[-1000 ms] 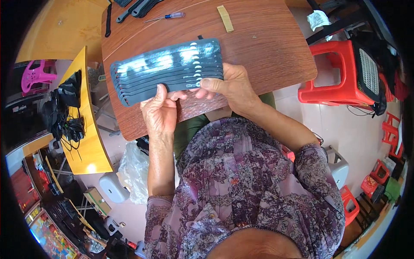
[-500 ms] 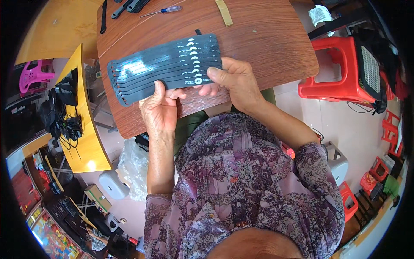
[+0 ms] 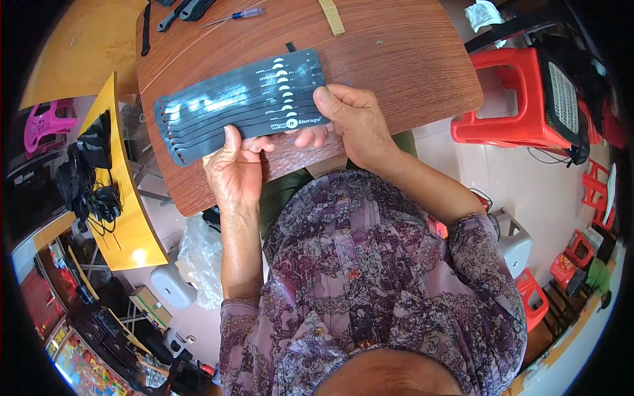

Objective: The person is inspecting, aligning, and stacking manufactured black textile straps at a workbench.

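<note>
Both hands hold a flat pack of several black straps (image 3: pixel 238 105) laid side by side under shiny clear wrap, just above a round brown wooden table (image 3: pixel 396 59). My left hand (image 3: pixel 234 168) grips the pack's near edge toward its middle, thumb on top. My right hand (image 3: pixel 353 122) grips the pack's right end, thumb pressed on the top face and fingers curled beneath. The pack lies tilted, its left end lower in the picture.
At the table's far edge lie a small screwdriver (image 3: pixel 234 16), dark tools (image 3: pixel 178 10) and a tan strip (image 3: pixel 331 16). A yellow table (image 3: pixel 129 224) with black cables (image 3: pixel 92 171) stands left. Red plastic stools (image 3: pixel 512 99) stand right, one bearing a black device (image 3: pixel 568 99).
The strap pack has been lifted slightly and drawn nearer to me. My right thumb has moved onto its right end, and my left hand has shifted along the near edge.
</note>
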`<action>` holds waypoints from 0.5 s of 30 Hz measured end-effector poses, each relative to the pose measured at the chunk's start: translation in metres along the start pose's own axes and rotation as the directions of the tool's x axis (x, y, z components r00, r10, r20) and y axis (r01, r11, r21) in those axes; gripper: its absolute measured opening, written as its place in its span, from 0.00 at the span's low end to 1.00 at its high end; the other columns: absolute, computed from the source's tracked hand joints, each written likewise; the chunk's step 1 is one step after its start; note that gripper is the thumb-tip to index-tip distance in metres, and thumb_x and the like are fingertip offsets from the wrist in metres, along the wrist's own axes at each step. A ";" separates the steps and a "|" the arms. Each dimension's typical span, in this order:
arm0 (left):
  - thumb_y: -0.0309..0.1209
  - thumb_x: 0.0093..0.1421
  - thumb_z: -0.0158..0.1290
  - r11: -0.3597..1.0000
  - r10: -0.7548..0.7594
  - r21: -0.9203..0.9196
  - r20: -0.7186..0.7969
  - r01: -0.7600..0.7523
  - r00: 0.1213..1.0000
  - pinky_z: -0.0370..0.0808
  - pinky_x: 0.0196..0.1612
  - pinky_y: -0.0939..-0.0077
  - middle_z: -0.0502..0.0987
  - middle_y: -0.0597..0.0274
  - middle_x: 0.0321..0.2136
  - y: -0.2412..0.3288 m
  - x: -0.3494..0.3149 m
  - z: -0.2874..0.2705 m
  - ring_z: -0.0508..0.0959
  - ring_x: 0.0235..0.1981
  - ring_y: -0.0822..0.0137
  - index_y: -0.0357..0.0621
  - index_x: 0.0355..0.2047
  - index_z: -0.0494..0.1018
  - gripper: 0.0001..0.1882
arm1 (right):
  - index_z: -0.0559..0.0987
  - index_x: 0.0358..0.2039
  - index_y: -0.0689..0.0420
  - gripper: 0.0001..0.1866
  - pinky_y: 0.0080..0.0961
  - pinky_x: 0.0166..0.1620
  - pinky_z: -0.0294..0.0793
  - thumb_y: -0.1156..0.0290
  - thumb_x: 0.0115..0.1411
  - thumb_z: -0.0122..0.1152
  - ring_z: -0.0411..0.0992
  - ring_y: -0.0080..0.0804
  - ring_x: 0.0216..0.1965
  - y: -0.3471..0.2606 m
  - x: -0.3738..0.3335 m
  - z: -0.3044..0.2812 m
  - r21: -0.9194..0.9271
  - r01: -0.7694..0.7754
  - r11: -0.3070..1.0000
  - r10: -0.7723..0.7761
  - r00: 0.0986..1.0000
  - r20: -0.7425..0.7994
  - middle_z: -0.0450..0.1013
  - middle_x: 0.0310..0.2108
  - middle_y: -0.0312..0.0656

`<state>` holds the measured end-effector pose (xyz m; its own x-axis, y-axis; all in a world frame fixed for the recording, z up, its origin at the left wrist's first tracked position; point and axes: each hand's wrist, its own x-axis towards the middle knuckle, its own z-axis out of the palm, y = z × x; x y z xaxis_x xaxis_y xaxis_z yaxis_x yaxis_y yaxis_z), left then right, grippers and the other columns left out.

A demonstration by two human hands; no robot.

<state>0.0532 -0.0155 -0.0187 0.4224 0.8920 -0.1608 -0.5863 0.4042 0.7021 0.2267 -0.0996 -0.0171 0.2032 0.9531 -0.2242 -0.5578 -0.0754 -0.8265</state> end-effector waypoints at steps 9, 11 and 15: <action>0.23 0.59 0.50 0.999 0.003 -0.045 -0.101 -0.008 0.995 0.80 0.32 0.59 0.75 0.52 0.43 0.014 -0.007 -0.010 0.78 0.38 0.54 0.36 0.47 0.69 0.15 | 0.75 0.36 0.66 0.13 0.16 0.24 0.68 0.66 0.63 0.52 0.74 0.24 0.22 -0.007 -0.002 -0.006 -0.110 0.021 0.994 -0.023 1.000 -0.015 0.76 0.28 0.43; 0.23 0.59 0.51 0.996 0.064 0.064 -0.090 -0.059 0.994 0.80 0.34 0.60 0.76 0.53 0.42 0.027 -0.006 -0.014 0.78 0.39 0.56 0.36 0.46 0.70 0.15 | 0.76 0.35 0.65 0.12 0.15 0.23 0.68 0.67 0.63 0.52 0.73 0.23 0.21 -0.011 -0.004 -0.012 -0.148 0.037 0.988 -0.038 0.999 0.001 0.76 0.26 0.42; 0.29 0.62 0.49 0.977 0.048 0.208 0.012 -0.050 0.999 0.79 0.36 0.56 0.76 0.57 0.43 0.048 -0.003 -0.041 0.77 0.41 0.57 0.39 0.45 0.72 0.12 | 0.76 0.32 0.63 0.10 0.12 0.21 0.66 0.69 0.63 0.51 0.70 0.19 0.17 -0.017 -0.005 -0.013 -0.191 -0.040 0.981 0.029 0.998 -0.062 0.75 0.20 0.42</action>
<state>-0.0048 0.0093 -0.0125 0.4018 0.9081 -0.1183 -0.4498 0.3082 0.8382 0.2458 -0.1069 -0.0084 0.2364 0.9307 -0.2791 -0.4013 -0.1681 -0.9004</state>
